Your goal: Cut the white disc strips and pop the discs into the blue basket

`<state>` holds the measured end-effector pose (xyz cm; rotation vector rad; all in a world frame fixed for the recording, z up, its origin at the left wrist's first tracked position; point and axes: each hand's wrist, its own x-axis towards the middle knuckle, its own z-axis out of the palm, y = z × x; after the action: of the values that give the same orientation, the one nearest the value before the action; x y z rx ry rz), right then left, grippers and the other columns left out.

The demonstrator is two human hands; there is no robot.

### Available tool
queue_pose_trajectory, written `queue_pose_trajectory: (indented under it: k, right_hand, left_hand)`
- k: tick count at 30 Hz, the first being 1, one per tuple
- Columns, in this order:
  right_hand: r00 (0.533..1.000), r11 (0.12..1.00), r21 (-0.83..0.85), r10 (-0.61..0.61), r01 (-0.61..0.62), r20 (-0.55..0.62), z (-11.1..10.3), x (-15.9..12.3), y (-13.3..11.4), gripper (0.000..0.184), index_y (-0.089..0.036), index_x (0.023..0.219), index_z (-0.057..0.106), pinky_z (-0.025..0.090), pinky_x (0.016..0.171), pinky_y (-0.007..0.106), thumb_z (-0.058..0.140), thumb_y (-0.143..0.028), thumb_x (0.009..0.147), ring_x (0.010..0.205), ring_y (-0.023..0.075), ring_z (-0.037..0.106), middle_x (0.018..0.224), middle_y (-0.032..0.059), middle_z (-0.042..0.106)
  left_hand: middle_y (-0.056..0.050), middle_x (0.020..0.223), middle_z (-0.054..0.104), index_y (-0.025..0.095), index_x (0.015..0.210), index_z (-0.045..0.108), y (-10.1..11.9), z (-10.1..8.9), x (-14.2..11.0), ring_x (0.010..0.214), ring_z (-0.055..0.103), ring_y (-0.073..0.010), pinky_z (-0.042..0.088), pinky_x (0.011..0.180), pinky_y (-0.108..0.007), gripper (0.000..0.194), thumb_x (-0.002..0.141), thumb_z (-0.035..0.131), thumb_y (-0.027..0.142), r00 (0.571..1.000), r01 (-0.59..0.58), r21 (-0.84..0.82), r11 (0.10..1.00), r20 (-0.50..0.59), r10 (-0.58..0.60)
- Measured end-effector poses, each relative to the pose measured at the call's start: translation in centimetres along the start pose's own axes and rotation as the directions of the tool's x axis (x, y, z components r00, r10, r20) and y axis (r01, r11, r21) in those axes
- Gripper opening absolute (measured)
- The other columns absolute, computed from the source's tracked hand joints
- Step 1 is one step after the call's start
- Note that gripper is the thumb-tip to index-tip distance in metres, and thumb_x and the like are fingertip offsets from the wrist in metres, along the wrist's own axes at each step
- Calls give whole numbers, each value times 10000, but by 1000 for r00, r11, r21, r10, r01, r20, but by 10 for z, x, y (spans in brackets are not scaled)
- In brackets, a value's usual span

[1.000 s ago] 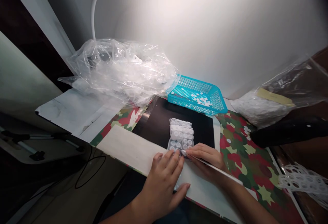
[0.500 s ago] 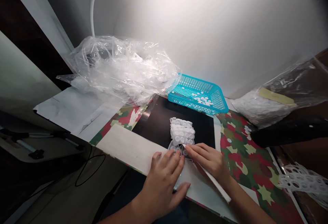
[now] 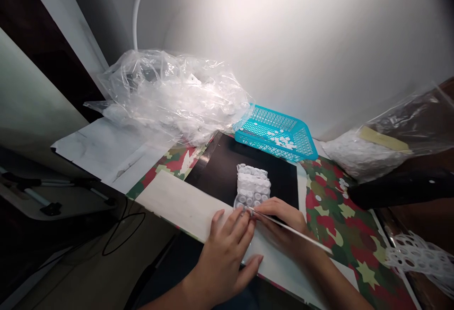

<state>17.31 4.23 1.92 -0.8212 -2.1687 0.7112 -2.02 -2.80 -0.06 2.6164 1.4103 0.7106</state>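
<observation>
A white sheet of moulded round pieces (image 3: 253,185), in rows, lies on a black mat (image 3: 209,168) with its near end under my fingers. My left hand (image 3: 227,248) rests on that near end, fingers stretched out and thumb apart. Close beside it, my right hand (image 3: 289,220) is closed around a thin white stick-like tool (image 3: 308,238). The tool's tip meets the sheet's near edge by my left fingertips; exactly what it touches is hidden. Its other end points out to the right, over my wrist.
Behind the mat stands a blue plastic basket (image 3: 304,135) holding small white discs. A large clear plastic bag (image 3: 170,92) lies at the back left. Another bag of white pieces (image 3: 365,154) sits at right, near loose discs (image 3: 343,185) and a white perforated sheet (image 3: 418,255).
The tool's tip has drawn down toward my left fingertips, and its rear end has swung up to the right. My right hand has turned with it. My left hand stays nearly in place.
</observation>
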Motion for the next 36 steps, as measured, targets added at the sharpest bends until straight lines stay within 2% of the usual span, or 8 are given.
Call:
queue_pose_trajectory:
  k: [5,11,15,20,25,28,32,36]
  right_hand:
    - [994,996,-34,-82,85,74,2,-2,10,208,-191,1073,628,529,760,319,521,-159,898,892,193,621,979,79,677]
    - [970,958,-157,-229,240,85,1,5,4,259,-177,1147,605,546,716,331,467,-224,933,848,196,641,946,95,700]
    - [952,916,-259,-296,306,80,3,5,1,296,-173,1195,577,549,700,337,482,-159,916,846,198,650,949,105,707]
    - [941,884,-329,-333,333,60,7,3,0,340,-171,1206,566,547,680,340,515,-97,878,812,199,652,911,98,712]
    - [949,831,-471,-310,297,52,7,3,-2,359,-152,1199,569,547,687,348,533,-66,853,811,211,650,935,110,713]
    - [957,835,-477,-284,274,53,6,5,0,348,-157,1177,574,547,690,346,533,-52,847,810,211,647,943,107,711]
    - [968,916,-327,-251,233,-15,7,5,0,298,-182,1111,594,540,680,334,546,-64,841,785,198,643,893,82,708]
    - [992,989,-140,-66,51,-108,4,2,-6,174,-192,975,633,536,659,294,553,-108,846,733,177,645,815,59,681]
  left_hand:
    - [-61,1383,467,164,1337,443,1,0,0,1323,319,-260,172,1049,-442,498,933,365,444,1000,-4,11,1000,-2,4]
    - [-72,1322,525,162,1253,530,2,-3,2,1279,388,-267,243,1010,-430,449,925,384,433,1000,-3,-3,1000,-15,3]
    - [-76,1323,524,153,1252,528,3,-2,3,1279,389,-267,254,999,-434,451,925,385,428,1000,0,-15,1000,-13,0]
    - [-75,1336,512,156,1247,529,2,-1,1,1286,381,-269,267,990,-435,441,919,401,422,1000,8,-21,1000,-8,-8]
    - [-79,1396,452,153,1311,470,1,0,0,1296,368,-268,260,987,-435,477,932,367,424,1000,2,-11,1000,1,-2]
    - [-72,1411,433,157,1345,433,2,0,1,1307,352,-268,247,991,-437,499,938,348,433,1000,-2,-7,1000,8,2]
    - [-73,1410,435,159,1353,426,1,-1,1,1302,357,-272,225,1015,-451,503,938,354,433,1000,-2,-2,1000,12,2]
    - [-72,1409,436,182,1383,384,-1,-2,3,1304,356,-267,184,1060,-467,527,930,377,449,1000,-15,10,1000,3,15]
